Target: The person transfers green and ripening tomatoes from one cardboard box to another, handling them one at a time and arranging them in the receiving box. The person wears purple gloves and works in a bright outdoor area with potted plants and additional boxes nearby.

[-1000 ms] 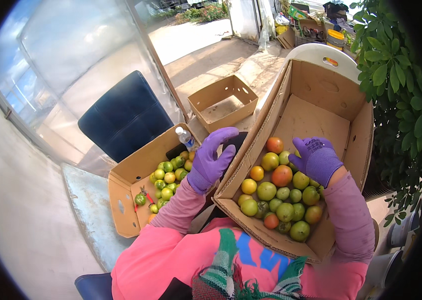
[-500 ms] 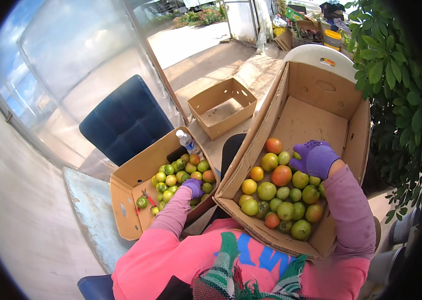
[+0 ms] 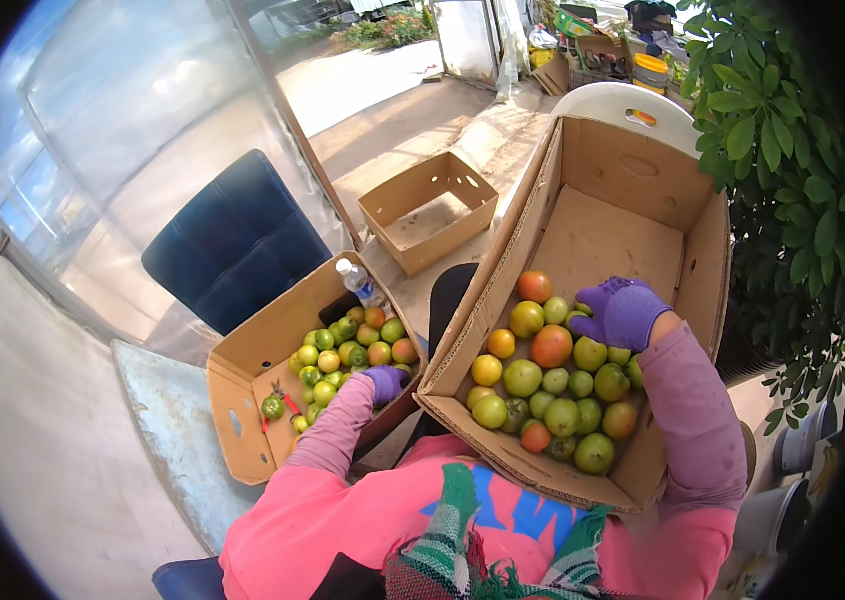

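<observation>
My right hand, in a purple glove, is in the large cardboard box on the right. Its fingers are closed on a small green tomato, partly hidden by them, beside an orange-red tomato. Several green, yellow and reddish tomatoes fill the near part of that box. In the smaller cardboard box on the left, my gloved left hand rests against the right edge of a pile of tomatoes. Its fingers are mostly hidden from view.
Red-handled clippers lie by a green tomato in the left box, where a water bottle and a dark flat object stand at the far end. Beyond are another cardboard box and a dark blue chair. Leafy branches hang at right.
The whole view has shifted slightly left. My right hand has turned a little over the small green tomato. My left hand has shifted slightly along the right side of its pile.
</observation>
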Available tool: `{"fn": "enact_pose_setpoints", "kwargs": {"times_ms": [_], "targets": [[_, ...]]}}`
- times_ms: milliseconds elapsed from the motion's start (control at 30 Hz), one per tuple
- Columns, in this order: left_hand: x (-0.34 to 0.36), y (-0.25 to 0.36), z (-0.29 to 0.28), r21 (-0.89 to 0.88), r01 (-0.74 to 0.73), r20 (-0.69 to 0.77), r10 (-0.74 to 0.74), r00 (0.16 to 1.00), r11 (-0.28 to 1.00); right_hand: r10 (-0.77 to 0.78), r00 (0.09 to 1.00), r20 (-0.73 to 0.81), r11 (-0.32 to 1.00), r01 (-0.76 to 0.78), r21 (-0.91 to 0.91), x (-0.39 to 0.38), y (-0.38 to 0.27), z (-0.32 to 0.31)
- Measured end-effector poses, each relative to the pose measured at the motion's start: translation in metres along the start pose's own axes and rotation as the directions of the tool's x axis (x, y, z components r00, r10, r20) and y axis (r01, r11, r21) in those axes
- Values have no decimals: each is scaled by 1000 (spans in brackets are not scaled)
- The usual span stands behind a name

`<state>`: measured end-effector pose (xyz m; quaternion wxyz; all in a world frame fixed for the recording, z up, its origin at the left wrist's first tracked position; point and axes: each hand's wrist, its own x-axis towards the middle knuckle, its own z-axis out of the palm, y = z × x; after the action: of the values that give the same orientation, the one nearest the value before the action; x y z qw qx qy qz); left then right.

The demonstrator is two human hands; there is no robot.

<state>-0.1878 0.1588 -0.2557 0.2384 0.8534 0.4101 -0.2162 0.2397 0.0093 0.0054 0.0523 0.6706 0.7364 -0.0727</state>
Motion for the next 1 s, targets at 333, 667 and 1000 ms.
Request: {"fn": "enact_pose_setpoints", "kwargs": {"times_ms": [333,667,1000], "targets": [[1,-6,0,-112,-81,-101,70,992,990,-40,998,-50,999,40,8,-1,3,4],[-138,139,-161,-165,-609,-916,108,385,776,-82,941,-329,717,285,636,-2,-35,-24],[-94,231,-182,392,-846,-650,759,23,361,-301,948,-103,535,257,805,-9,-43,-27]]}}
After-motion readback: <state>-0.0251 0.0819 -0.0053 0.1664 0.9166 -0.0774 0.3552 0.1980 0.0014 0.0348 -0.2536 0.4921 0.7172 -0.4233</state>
